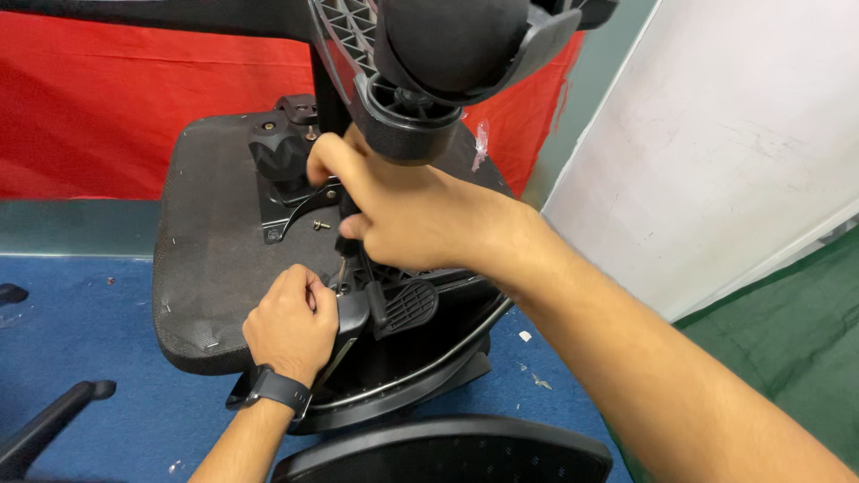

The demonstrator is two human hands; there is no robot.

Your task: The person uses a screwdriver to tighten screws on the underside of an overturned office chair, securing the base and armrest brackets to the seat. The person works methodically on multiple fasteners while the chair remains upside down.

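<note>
While the left hand (288, 324) clamps a lever (351, 315) at the upturned seat's (201, 259) near edge, the right hand (407, 210) pinches a tool (341, 268) beside the knob (279, 154).

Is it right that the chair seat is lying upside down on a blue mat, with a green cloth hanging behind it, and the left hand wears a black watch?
Not quite. The cloth behind the seat is red, not green, as the head view shows. The rest holds: the seat lies upside down on the blue mat, and the left hand wears a black watch.
</note>
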